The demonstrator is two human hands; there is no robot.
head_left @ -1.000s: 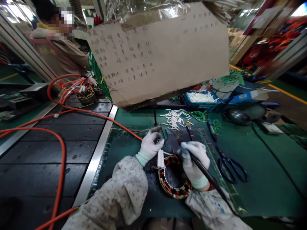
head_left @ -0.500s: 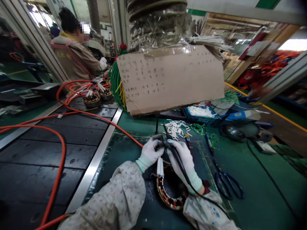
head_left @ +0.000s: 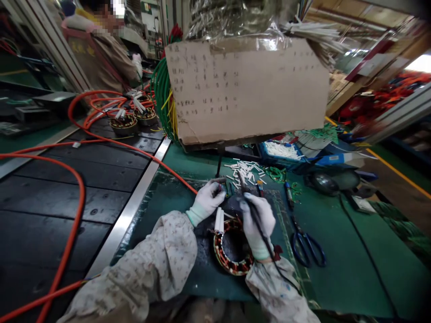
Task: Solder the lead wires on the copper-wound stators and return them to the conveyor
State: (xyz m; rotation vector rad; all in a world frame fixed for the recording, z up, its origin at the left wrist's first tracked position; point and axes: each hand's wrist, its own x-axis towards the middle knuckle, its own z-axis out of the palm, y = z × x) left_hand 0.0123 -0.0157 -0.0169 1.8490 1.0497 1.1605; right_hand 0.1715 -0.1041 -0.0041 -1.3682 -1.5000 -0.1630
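Stator core (head_left: pixel 232 251), a ring of copper windings, lies flat on the dark mat (head_left: pixel 205 264) at the near edge of the green bench (head_left: pixel 336 251), its bore facing up toward the camera. A white sleeve (head_left: pixel 219 220) stands at the ring's far-left rim, its long axis running roughly upright in the view, leaning slightly, top end toward the left hand.

Left hand (head_left: pixel 208 200), in a white glove, is held just beyond the ring; its fingertips are pinched closed on thin wire ends, too small to make out clearly. Right hand (head_left: pixel 257 220), also gloved, is wrapped around a dark pen-shaped tool (head_left: pixel 251 206) in a writing grip. The tool's long axis runs diagonally: tip pointing up and left toward the left fingertips, and its black cord (head_left: pixel 269 251) trailing down and right over the wrist.

Beyond the hands, loose white sleeve pieces (head_left: pixel 244 169) lie scattered on the bench. Blue-handled scissors (head_left: pixel 308 246) lie to the right of the ring, apart from it, blades pointing away. A cardboard sheet (head_left: pixel 245 89) with handwriting hangs above the bench. An orange cable (head_left: pixel 77 188) runs across the black conveyor (head_left: pixel 50 211) at left, where another person (head_left: pixel 101 49) works at the far end.
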